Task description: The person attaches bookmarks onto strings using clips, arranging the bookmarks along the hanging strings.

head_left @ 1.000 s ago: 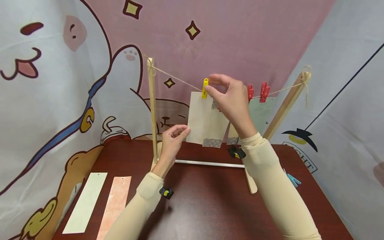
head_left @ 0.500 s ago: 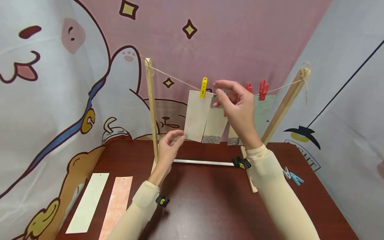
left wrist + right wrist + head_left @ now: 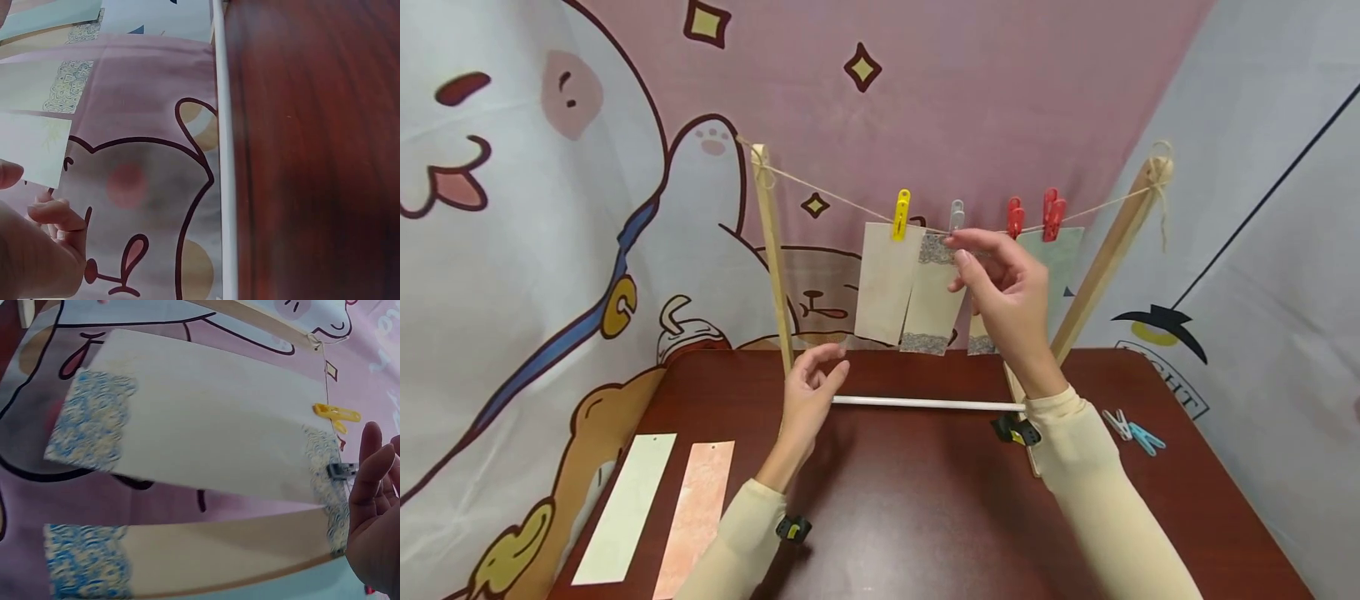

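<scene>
Left hand [image 3: 807, 390]: lower than the plain card [image 3: 889, 283] and apart from it, fingers loosely bent, holding nothing.
Right hand [image 3: 1011, 292]: in front of the hanging cards, fingers softly bent with nothing in them; the tips are close to the grey clip [image 3: 957, 215], and I can't tell if they touch it.
String [image 3: 827, 195]: tied between the left post [image 3: 772, 250] and the right post [image 3: 1105, 254].
Yellow clip [image 3: 901, 217]: on the string, pinching the top of the plain card.
Lace card [image 3: 932, 296]: just beside the plain card, under the grey clip, with lacy bands at its top and bottom.
Second lace card [image 3: 981, 335]: mostly hidden behind the right hand.
Red clips [image 3: 1053, 215]: on the string by the pale green card [image 3: 1066, 254].
Table [image 3: 917, 508]: a white strip [image 3: 625, 508] and a pink strip [image 3: 696, 508] lie on the left; a white clip [image 3: 1117, 425] and a blue clip [image 3: 1146, 437] lie on the right.
</scene>
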`<state>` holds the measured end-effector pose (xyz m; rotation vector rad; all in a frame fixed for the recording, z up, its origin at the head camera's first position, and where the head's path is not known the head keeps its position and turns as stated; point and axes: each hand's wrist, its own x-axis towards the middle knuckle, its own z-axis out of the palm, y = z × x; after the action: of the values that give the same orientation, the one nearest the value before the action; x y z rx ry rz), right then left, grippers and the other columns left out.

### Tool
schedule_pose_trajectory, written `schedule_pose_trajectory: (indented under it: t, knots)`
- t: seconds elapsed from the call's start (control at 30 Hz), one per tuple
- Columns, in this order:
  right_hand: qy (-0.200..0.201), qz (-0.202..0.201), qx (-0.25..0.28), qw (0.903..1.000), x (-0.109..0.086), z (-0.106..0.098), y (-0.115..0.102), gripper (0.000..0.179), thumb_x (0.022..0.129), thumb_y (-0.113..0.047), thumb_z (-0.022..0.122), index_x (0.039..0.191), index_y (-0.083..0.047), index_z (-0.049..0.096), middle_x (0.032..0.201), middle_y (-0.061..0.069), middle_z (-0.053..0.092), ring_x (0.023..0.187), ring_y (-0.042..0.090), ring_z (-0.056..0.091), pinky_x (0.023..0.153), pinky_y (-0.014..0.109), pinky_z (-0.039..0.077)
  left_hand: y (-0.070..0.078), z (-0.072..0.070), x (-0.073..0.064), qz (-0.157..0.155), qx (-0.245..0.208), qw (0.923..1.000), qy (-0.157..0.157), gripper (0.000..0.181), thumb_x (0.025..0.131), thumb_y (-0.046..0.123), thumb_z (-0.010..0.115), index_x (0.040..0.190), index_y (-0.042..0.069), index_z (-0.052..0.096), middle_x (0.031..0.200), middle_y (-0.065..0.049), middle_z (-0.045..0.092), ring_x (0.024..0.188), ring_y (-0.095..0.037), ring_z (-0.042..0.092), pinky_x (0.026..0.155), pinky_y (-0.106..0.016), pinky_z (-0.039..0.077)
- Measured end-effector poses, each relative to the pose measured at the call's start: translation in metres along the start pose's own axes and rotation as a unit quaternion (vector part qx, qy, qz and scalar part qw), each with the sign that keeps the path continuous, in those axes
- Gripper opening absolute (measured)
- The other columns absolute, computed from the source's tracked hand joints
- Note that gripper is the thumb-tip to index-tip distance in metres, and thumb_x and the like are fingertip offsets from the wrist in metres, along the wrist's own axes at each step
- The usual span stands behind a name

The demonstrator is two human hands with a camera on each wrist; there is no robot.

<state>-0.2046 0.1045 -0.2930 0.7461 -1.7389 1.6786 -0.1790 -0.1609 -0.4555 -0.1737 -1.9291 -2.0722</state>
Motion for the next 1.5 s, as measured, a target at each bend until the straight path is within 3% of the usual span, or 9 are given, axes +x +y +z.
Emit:
schedule_pose_trajectory:
  t: [0.17, 0.37, 0.63, 0.87, 1.2, 1.5]
  knots:
    - [-0.006, 0.017, 0.003, 0.9998, -0.014, -0.008, 0.009, 0.024, 0.104, -0.006, 0.071, 0.126, 0.002, 0.076, 0.115, 0.021, 0.077, 0.067, 0.025, 0.070, 0.047, 0.023, 0.044, 0.001, -0.014, -0.013, -0.018, 0.040, 0.9990, 0.005, 0.034, 0.101, 0.009, 0.080, 0.132, 0.002, 0.070, 0.126, -0.017, 0.070, 0.083, -0.014, 0.053, 0.067, -0.020, 0.037]
    - [0.000, 0.032, 0.023, 0.9992, -0.024, -0.021, 0.016, 0.023, 0.105, -0.001, 0.067, 0.126, 0.009, 0.074, 0.113, 0.023, 0.076, 0.069, 0.020, 0.068, 0.048, 0.023, 0.040, 0.003, -0.026, -0.027, -0.050, 0.074, 0.9960, 0.005, 0.043, 0.100, 0.013, 0.082, 0.139, 0.003, 0.066, 0.128, -0.014, 0.068, 0.071, -0.013, 0.041, 0.063, -0.021, 0.036]
    - [0.004, 0.053, 0.019, 0.9984, -0.035, -0.031, 0.020, 0.024, 0.106, 0.000, 0.067, 0.127, 0.009, 0.074, 0.113, 0.022, 0.077, 0.069, 0.021, 0.070, 0.046, 0.024, 0.041, 0.006, -0.043, -0.044, -0.087, 0.124, 0.9883, 0.013, 0.047, 0.099, 0.014, 0.083, 0.141, 0.005, 0.064, 0.132, -0.013, 0.066, 0.072, -0.015, 0.045, 0.061, -0.023, 0.036]
    - [0.005, 0.059, -0.036, 0.9976, -0.051, -0.042, 0.031, 0.023, 0.106, 0.001, 0.065, 0.127, 0.007, 0.074, 0.111, 0.024, 0.076, 0.066, 0.013, 0.066, 0.048, 0.020, 0.041, 0.009, -0.058, -0.057, -0.120, 0.146, 0.9818, 0.024, 0.052, 0.099, 0.016, 0.083, 0.144, 0.005, 0.060, 0.136, -0.012, 0.062, 0.067, -0.011, 0.046, 0.054, -0.023, 0.038]
    - [0.012, 0.081, -0.055, 0.9951, -0.073, -0.058, 0.044, 0.024, 0.106, 0.005, 0.063, 0.128, 0.011, 0.071, 0.114, 0.021, 0.076, 0.074, 0.010, 0.069, 0.049, 0.018, 0.043, 0.009, -0.082, -0.072, -0.154, 0.217, 0.9638, 0.023, 0.060, 0.099, 0.023, 0.082, 0.151, 0.009, 0.056, 0.139, -0.013, 0.060, 0.068, -0.013, 0.049, 0.056, -0.025, 0.042]
    - [0.007, 0.092, -0.066, 0.9935, -0.087, -0.070, 0.050, 0.024, 0.107, 0.001, 0.066, 0.129, 0.006, 0.074, 0.115, 0.019, 0.077, 0.074, 0.014, 0.070, 0.050, 0.019, 0.044, 0.007, -0.101, -0.081, -0.161, 0.271, 0.9487, 0.024, 0.067, 0.098, 0.024, 0.081, 0.154, 0.003, 0.052, 0.143, -0.020, 0.052, 0.074, -0.019, 0.049, 0.061, -0.027, 0.044]
